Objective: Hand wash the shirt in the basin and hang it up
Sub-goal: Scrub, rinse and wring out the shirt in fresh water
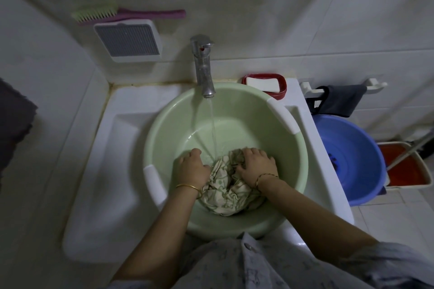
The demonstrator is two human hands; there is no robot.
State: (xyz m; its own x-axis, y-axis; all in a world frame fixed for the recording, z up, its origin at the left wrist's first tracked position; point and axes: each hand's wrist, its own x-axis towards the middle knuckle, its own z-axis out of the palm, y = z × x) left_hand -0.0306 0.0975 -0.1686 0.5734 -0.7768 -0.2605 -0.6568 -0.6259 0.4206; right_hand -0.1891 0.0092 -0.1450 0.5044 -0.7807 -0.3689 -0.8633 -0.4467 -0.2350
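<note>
Crumpled patterned shirt (225, 191) bunched at the near side of the pale green basin (164, 129), set in a white sink (122, 148), right hand (257, 164) clutching its top folds, left hand (191, 166) curled just beside it, grip impossible to tell, faucet (203, 65) streaming water into the basin, soap bar (261, 82) in red dish (283, 88) behind

Both bare forearms reach forward and down, wrists near each other.
The left hand (192, 166) lies knuckles up, fingers curled under, their hold hidden; the right hand (256, 164) grips the shirt (225, 192), fingers dug into it.
</note>
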